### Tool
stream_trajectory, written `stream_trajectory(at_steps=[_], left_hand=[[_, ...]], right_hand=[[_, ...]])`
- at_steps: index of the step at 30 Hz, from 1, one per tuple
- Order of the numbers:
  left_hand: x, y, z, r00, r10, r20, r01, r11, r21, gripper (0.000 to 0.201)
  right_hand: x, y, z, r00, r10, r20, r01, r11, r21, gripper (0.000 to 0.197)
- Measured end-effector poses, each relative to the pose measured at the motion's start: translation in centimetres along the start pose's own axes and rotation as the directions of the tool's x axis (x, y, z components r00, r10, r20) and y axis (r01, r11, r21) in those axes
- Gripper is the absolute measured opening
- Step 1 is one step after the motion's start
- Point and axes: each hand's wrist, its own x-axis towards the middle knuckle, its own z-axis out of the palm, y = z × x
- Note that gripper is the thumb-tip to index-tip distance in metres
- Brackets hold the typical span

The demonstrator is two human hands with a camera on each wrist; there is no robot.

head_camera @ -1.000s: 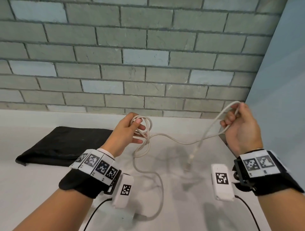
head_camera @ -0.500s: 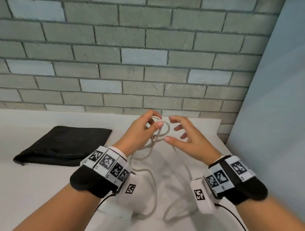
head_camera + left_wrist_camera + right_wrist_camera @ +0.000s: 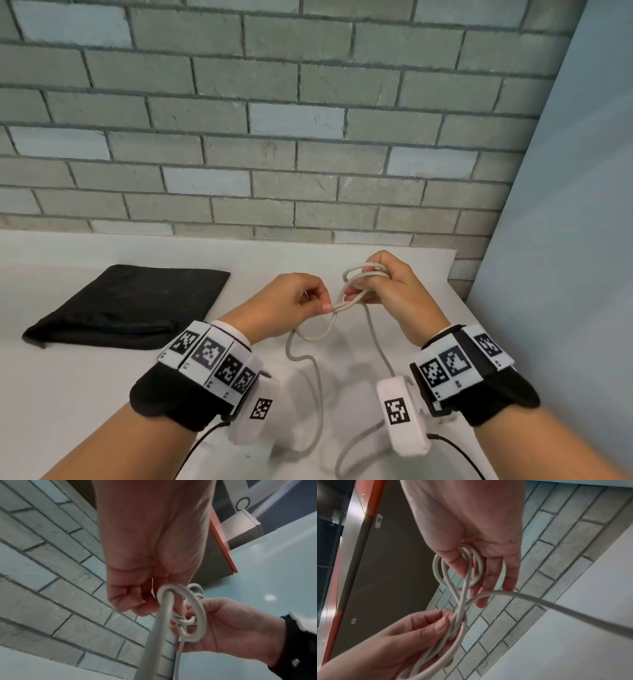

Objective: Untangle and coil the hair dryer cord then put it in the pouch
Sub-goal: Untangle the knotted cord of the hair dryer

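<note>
Two hands share the cord (image 3: 334, 310) here, and each has its own job. Your right hand (image 3: 394, 294), right of centre in the head view, has its fingers (image 3: 489, 577) curled through a small bundle of finished loops, so the coil keeps its shape while more cord is fed in. Your left hand (image 3: 291, 305), just left of it, pinches the strands where they cross, thumb against forefinger; that seems meant to stop the crossing from sliding while you sort out which strand goes where. Neither hand is spread wide, both are closed on cord.

From the pinch the slack drops toward the lower centre of the frame and trails over the white table (image 3: 85, 394), so much of the length is, by my reading, not yet coiled. The hair dryer itself I cannot make out clearly beneath your wrists.

The black pouch (image 3: 130, 305) lies flat at the left of the frame, well apart from your hands, apparently waiting until the coil is done.
</note>
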Motion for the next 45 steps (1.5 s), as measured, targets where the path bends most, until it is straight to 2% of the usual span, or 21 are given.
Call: stream_trajectory(at_steps=[2, 5, 9, 12, 16, 18, 19, 20, 22, 23, 24, 25, 27, 29, 34, 38, 40, 42, 43, 44, 45], left_hand=[[0.0, 0.0, 0.4, 0.997, 0.061, 0.036, -0.066, 0.987, 0.144, 0.014], [0.1, -0.2, 1.0, 0.991, 0.126, 0.051, -0.134, 0.968, 0.211, 0.02], [0.3, -0.8, 0.6, 0.961, 0.232, -0.151, -0.21, 0.966, 0.151, 0.015], [0.1, -0.9, 0.5, 0.928, 0.164, -0.334, -0.158, 0.986, 0.046, 0.016], [0.1, -1.1, 1.2, 0.897, -0.013, -0.441, -0.09, 0.973, -0.212, 0.023], [0.2, -1.2, 1.3, 0.901, -0.101, -0.422, -0.066, 0.929, -0.364, 0.027], [0.2, -1.1, 1.3, 0.909, -0.134, -0.395, -0.054, 0.901, -0.43, 0.028], [0.2, -0.9, 1.3, 0.918, -0.152, -0.367, -0.044, 0.879, -0.475, 0.029], [0.2, -0.3, 1.2, 0.929, -0.166, -0.33, -0.021, 0.868, -0.496, 0.028], [0.2, 0.0, 1.2, 0.933, -0.166, -0.319, -0.006, 0.879, -0.476, 0.028], [0.1, 0.2, 1.1, 0.935, -0.159, -0.317, 0.007, 0.902, -0.432, 0.027], [0.1, 0.4, 1.0, 0.934, -0.141, -0.328, 0.012, 0.93, -0.367, 0.027], [0.1, 0.6, 0.9, 0.927, -0.084, -0.366, -0.006, 0.971, -0.237, 0.026], [0.0, 0.9, 0.8, 0.924, -0.044, -0.381, -0.025, 0.984, -0.176, 0.026], [0.2, 0.1, 1.0, 0.939, 0.021, -0.343, -0.011, 0.999, 0.031, 0.029], [0.3, -1.4, 1.0, 0.974, 0.072, -0.215, -0.013, 0.964, 0.265, 0.017], [0.2, -2.0, 0.7, 0.978, 0.068, -0.199, -0.001, 0.948, 0.318, 0.015], [0.2, -2.4, 0.3, 0.973, 0.075, -0.219, -0.001, 0.948, 0.318, 0.015], [0.2, -2.4, 0.0, 0.968, 0.076, -0.241, 0.001, 0.953, 0.302, 0.016], [0.3, -2.5, -0.4, 0.959, 0.068, -0.274, 0.011, 0.961, 0.277, 0.018], [0.3, -2.5, -0.8, 0.948, 0.056, -0.313, 0.023, 0.97, 0.241, 0.017]], right_hand=[[-0.1, 0.0, -0.1, 1.0, 0.02, -0.019, -0.019, 1.0, 0.011, 0.021], [0.0, -0.1, -0.4, 0.999, 0.039, -0.022, -0.039, 0.999, 0.01, 0.022], [0.1, 0.4, -1.3, 0.997, 0.066, -0.047, -0.073, 0.986, -0.148, 0.02], [-0.1, 1.4, -1.7, 0.987, 0.16, -0.029, -0.162, 0.968, -0.192, 0.02], [-1.1, 2.4, -1.4, 0.962, 0.264, 0.076, -0.257, 0.963, -0.084, 0.011], [-1.3, 3.1, -1.2, 0.988, 0.155, 0.021, -0.146, 0.962, -0.23, 0.049], [-1.5, 3.3, -1.1, 0.999, 0.042, -0.003, -0.04, 0.916, -0.4, 0.069], [-1.6, 3.4, -0.9, 0.996, -0.091, 0.001, 0.075, 0.819, -0.569, 0.08], [-1.9, 2.9, -0.4, 0.946, -0.305, 0.107, 0.275, 0.583, -0.764, 0.079], [-1.8, 2.8, -0.3, 0.931, -0.329, 0.16, 0.329, 0.56, -0.76, 0.073], [-1.5, 2.6, -0.2, 0.933, -0.312, 0.179, 0.344, 0.625, -0.701, 0.066], [-1.1, 2.5, -0.2, 0.948, -0.268, 0.169, 0.315, 0.735, -0.601, 0.056], [-0.6, 2.0, -0.1, 0.977, -0.157, 0.143, 0.204, 0.88, -0.43, 0.031], [-0.2, 1.5, -0.3, 0.988, -0.106, 0.112, 0.14, 0.922, -0.361, 0.004], [0.2, 0.1, -0.5, 0.985, -0.152, 0.079, 0.169, 0.936, -0.308, 0.018], [-0.3, -1.8, -1.7, 0.977, -0.183, 0.113, 0.199, 0.969, -0.149, 0.007], [-0.4, -2.4, -3.3, 0.958, -0.228, 0.173, 0.274, 0.908, -0.317, 0.028], [-0.1, -2.5, -4.7, 0.95, -0.26, 0.174, 0.309, 0.686, -0.659, 0.041], [0.1, -2.5, -5.3, 0.949, -0.297, 0.102, 0.259, 0.556, -0.79, 0.039], [0.2, -2.4, -5.9, 0.936, -0.351, -0.006, 0.172, 0.471, -0.865, 0.032], [0.3, -2.2, -6.5, 0.909, -0.401, -0.115, 0.082, 0.441, -0.894, 0.024]])
